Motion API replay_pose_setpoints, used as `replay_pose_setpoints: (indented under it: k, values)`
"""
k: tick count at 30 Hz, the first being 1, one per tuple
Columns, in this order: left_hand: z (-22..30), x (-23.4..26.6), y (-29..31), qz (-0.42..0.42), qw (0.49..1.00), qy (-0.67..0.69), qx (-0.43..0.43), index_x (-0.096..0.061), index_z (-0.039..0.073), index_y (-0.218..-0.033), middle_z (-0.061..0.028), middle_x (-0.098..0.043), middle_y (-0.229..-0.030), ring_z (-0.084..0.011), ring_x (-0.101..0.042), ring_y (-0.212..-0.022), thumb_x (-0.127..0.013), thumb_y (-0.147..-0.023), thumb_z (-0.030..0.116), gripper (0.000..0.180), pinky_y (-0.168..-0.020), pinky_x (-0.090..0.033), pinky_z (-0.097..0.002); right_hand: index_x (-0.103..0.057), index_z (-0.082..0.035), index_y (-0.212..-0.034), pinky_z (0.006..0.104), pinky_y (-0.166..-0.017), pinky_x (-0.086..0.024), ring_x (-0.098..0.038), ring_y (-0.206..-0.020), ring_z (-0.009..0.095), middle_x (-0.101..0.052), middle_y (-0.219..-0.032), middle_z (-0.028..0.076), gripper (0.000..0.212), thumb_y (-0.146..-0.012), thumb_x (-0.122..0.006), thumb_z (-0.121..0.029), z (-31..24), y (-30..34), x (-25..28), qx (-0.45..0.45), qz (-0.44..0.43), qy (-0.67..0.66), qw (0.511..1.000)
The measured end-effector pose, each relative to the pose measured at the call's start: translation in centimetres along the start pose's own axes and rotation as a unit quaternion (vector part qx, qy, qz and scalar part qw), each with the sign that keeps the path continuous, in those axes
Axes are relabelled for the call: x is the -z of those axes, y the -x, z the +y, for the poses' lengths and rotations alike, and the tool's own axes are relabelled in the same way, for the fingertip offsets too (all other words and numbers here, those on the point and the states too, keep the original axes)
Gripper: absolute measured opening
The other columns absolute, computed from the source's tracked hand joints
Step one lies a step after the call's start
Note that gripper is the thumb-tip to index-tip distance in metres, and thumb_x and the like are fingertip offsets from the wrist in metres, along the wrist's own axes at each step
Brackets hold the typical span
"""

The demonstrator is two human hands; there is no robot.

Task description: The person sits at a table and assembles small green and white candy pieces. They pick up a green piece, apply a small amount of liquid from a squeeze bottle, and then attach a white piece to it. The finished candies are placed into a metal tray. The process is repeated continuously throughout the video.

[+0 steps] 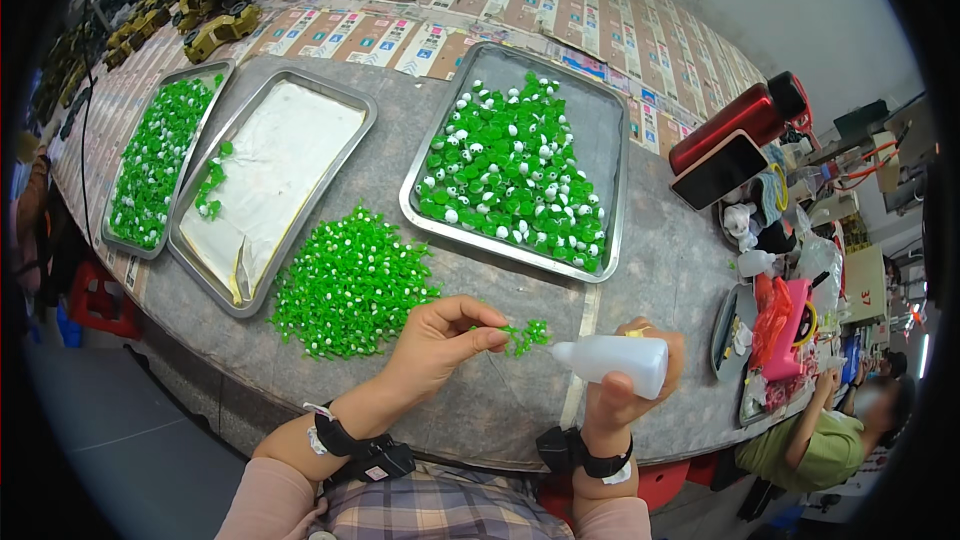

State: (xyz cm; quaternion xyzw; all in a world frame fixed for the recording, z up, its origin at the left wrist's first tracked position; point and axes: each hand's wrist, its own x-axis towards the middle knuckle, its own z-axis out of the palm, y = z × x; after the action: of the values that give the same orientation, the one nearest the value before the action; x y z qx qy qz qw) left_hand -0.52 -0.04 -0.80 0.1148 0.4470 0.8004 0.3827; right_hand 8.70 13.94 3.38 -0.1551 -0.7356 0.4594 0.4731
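Pinching a small green plastic piece (524, 336) between thumb and fingertips, the left hand (440, 340) holds it just above the grey table (660, 270). The right hand (625, 380) grips a white squeeze bottle (612, 357), nozzle touching the piece. A loose pile of green pieces (350, 280) lies nearby, with a metal tray (600, 120) of green and white parts behind.

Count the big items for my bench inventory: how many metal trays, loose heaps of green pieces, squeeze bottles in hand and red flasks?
Metal trays: 3
Loose heaps of green pieces on the table: 1
White squeeze bottle, in the right hand: 1
Red flasks: 1
Total: 6
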Motion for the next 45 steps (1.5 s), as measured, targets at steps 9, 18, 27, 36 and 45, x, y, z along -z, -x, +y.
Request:
replay_pose_setpoints:
  k: [9,18,27,36,45]
  values:
    - [-0.1,0.0,-0.1,0.036,0.999,-0.001,0.004,-0.056,0.001,-0.081,-0.0067,-0.058,-0.075,-0.0125,-0.056,-0.067,-0.057,-0.073,0.000,0.008,-0.063,-0.046,-0.0236,-0.042,0.001,-0.095,0.0258,-0.067,-0.041,-0.053,-0.073,0.014,-0.054,-0.084,0.010,0.038,-0.075,-0.057,-0.028,3.1,-4.8,5.0,-0.053,0.019,0.046,0.997]
    - [0.0,-0.2,-0.1,0.034,0.999,0.016,0.008,-0.055,0.001,-0.081,-0.0070,-0.058,-0.073,-0.0132,-0.056,-0.065,-0.058,-0.073,0.001,0.008,-0.061,-0.047,-0.0245,-0.040,0.001,-0.110,0.0256,-0.077,-0.040,-0.050,-0.091,0.016,-0.052,-0.101,0.010,0.042,-0.073,-0.058,-0.005,11.9,-5.2,9.9,-0.224,-0.054,0.039,0.972]
    - [-0.2,0.2,0.0,0.050,0.998,0.023,0.012,-0.055,0.001,-0.080,-0.0069,-0.058,-0.072,-0.0133,-0.056,-0.064,-0.058,-0.073,0.002,0.008,-0.060,-0.048,-0.0248,-0.059,-0.005,-0.080,0.0334,-0.067,-0.038,-0.048,-0.077,0.026,-0.053,-0.079,0.010,0.016,-0.065,-0.061,-0.008,4.6,-10.1,1.8,0.081,-0.189,0.346,0.916]
    - [0.0,-0.1,-0.3,0.033,0.999,0.020,0.013,-0.055,0.001,-0.080,-0.0071,-0.058,-0.072,-0.0132,-0.056,-0.063,-0.058,-0.073,0.002,0.007,-0.060,-0.047,-0.0248,-0.055,-0.002,-0.076,0.0321,-0.060,-0.039,-0.049,-0.065,0.023,-0.050,-0.066,0.009,0.019,-0.061,-0.063,-0.010,11.1,-11.3,-0.1,0.091,-0.269,0.396,0.873]
    - [0.3,-0.3,0.2,-0.067,0.998,-0.010,-0.008,-0.057,0.001,-0.083,-0.0064,-0.058,-0.085,-0.0103,-0.055,-0.073,-0.057,-0.074,0.002,0.008,-0.065,-0.046,-0.0218,-0.048,-0.004,-0.079,0.0304,-0.055,-0.045,-0.059,-0.065,0.025,-0.058,-0.069,0.010,0.018,-0.066,-0.060,-0.008,0.1,-3.1,-0.8,-0.037,-0.419,0.190,0.887]
